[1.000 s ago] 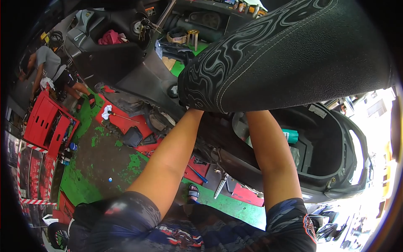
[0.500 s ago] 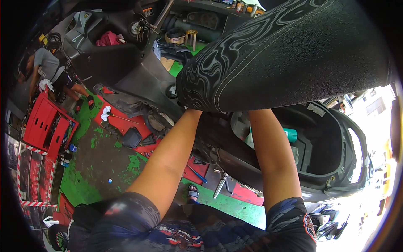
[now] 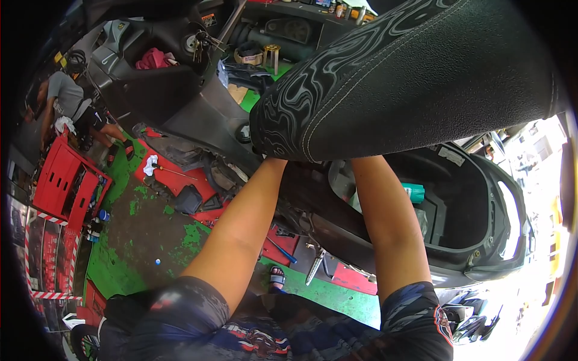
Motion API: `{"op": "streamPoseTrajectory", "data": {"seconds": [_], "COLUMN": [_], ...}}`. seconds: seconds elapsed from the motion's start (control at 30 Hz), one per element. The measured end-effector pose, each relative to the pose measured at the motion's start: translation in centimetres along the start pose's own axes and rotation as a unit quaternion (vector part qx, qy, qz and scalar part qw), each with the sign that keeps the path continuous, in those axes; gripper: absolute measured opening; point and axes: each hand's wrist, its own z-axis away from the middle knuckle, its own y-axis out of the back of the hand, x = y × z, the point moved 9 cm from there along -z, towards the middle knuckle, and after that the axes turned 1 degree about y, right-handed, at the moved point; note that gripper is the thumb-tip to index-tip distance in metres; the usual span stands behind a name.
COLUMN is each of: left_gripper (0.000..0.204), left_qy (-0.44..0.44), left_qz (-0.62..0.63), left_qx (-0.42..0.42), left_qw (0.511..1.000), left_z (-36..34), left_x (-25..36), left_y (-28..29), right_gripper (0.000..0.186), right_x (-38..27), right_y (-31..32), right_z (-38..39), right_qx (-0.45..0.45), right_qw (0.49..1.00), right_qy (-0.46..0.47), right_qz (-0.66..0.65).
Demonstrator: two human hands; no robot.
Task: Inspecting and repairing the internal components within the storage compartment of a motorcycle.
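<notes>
A scooter's raised seat (image 3: 415, 90), black with a grey swirl pattern along one side, fills the upper right. Both my forearms reach beneath its lower edge, and the seat hides both hands from the wrists on. My left forearm (image 3: 244, 219) slants up toward the seat's narrow front end. My right forearm (image 3: 391, 216) passes over the open storage well (image 3: 460, 216) of the scooter. Inside that well, just right of the forearm, lies a teal cylindrical container (image 3: 414, 193). Whether either hand holds anything cannot be seen.
Keys (image 3: 208, 42) hang at the scooter's ignition, near a pink cloth (image 3: 155, 59) in the front pocket. Red mats (image 3: 180, 186) with tools and dark parts cover some of the green floor. A red tool cabinet (image 3: 63, 183) and a bending person (image 3: 69, 99) are at left.
The seat and the scooter sit slightly farther left in the picture. My forearms hold nearly the same pose, with both hands still hidden under the seat.
</notes>
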Motion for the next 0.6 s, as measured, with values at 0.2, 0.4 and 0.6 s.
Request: {"op": "streamPoseTrajectory", "data": {"seconds": [0.2,0.4,0.6], "left_gripper": [0.071,0.073,0.072], "left_qy": [0.06,0.119,0.107], "left_qz": [0.162,0.32,0.251], "left_qx": [-0.029,-0.057,-0.052], "left_qw": [0.984,0.938,0.961], "left_z": [-0.1,0.8,1.3], "left_x": [-0.5,-1.7,-2.4], "left_y": [0.0,-0.2,-0.5], "right_gripper": [0.055,0.054,0.053], "right_x": [-0.3,0.0,-0.4], "right_y": [0.1,-1.4,-3.5], "right_z": [0.2,0.9,1.6], "right_qx": [0.038,-0.083,-0.271], "right_qw": [0.999,0.994,0.934], "right_qy": [-0.037,0.063,0.22], "right_qz": [0.008,-0.025,-0.076]}}
